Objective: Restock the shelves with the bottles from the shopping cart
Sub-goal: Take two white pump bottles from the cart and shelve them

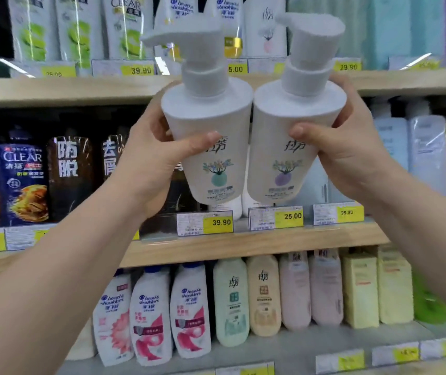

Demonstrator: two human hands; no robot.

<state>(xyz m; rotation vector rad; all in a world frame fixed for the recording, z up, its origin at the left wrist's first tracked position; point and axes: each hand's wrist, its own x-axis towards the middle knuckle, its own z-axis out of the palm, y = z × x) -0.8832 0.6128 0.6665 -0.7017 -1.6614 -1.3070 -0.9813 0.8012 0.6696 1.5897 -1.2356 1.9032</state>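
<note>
Left hand grips green-label pump bottle; right hand grips purple-label pump bottle; bottles touching, raised before middle shelf.

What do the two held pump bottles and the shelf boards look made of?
Left bottle and right bottle: probably plastic, matte white, smooth moulded pumps and no glare. Shelf board: wood or wood-look laminate, pale tan with faint grain; which one is unclear.

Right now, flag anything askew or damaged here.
Nothing looks damaged or spilled. Only the two held pump bottles tilt: the left hand leans one bottle leftward, the right hand the other rightward.
</note>
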